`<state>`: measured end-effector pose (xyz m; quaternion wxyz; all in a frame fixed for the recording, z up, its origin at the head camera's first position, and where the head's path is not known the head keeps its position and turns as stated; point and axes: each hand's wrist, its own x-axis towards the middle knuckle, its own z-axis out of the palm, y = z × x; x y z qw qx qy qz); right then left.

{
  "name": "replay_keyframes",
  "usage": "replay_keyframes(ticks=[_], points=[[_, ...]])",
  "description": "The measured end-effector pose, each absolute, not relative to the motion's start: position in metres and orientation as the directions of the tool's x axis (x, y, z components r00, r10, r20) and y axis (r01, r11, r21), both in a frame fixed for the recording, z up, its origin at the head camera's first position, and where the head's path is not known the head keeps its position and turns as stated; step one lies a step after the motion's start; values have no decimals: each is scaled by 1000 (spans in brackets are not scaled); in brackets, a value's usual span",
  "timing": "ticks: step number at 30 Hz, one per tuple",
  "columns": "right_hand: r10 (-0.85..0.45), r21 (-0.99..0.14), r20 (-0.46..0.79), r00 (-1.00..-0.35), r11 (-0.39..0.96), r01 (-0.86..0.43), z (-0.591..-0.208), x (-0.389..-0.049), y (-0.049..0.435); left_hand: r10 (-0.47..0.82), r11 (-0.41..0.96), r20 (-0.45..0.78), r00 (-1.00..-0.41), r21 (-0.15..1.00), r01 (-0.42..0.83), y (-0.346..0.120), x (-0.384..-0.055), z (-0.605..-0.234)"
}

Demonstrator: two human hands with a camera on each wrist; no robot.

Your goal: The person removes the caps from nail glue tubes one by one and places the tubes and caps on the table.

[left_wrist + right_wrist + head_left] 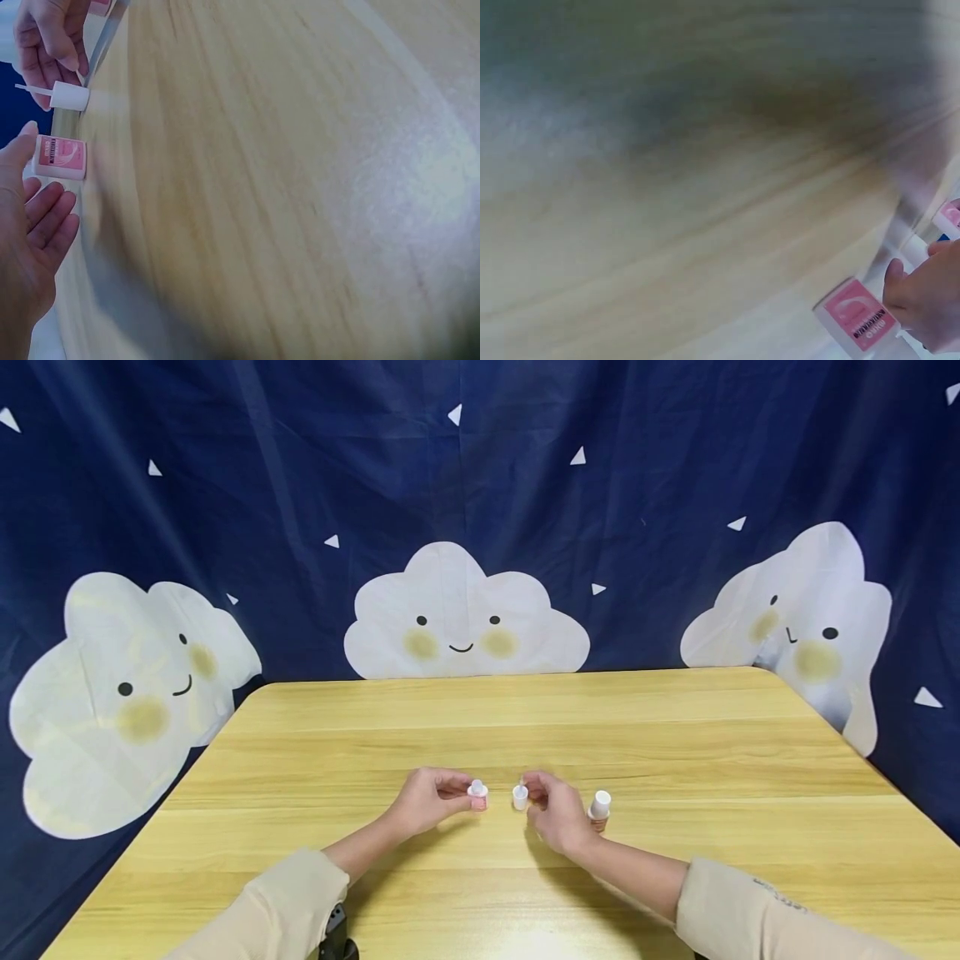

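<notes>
My left hand (429, 802) pinches a small white bottle with a pink label (478, 796) between thumb and fingers. The bottle stands upright on the table without its cap, its pale neck showing on top. Beside my right hand (557, 814), a white brush cap (521, 798) stands with its thin stem pointing up. In the left wrist view, the fingertips of the right hand are close beside that brush cap (70, 96); its thumb and fingers are spread loosely, gripping nothing. The pink label (61, 154) faces the left wrist camera.
A second small bottle (599, 812), with its white cap on and a matching pink label (860, 315), stands just right of my right hand. Everything is on a light wooden table (337, 735). A dark blue curtain with clouds (450, 618) hangs behind it.
</notes>
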<state>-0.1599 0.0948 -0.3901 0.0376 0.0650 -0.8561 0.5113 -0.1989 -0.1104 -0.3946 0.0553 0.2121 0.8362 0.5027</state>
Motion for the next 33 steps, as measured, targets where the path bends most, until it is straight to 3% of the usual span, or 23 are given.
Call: replay_keyframes(ticks=[6, 27, 33], points=[[-56, -854, 151, -987, 495, -159, -383, -158, 96, 391, 455, 188, -901, 812, 366, -112, -201, -387], [3, -860, 274, -962, 449, -243, -336, -164, 114, 309, 465, 246, -919, 803, 372, -105, -209, -351], [-26, -808, 358, -933, 493, -323, -330, -165, 131, 304, 468, 242, -921, 804, 366, -99, -208, -342]])
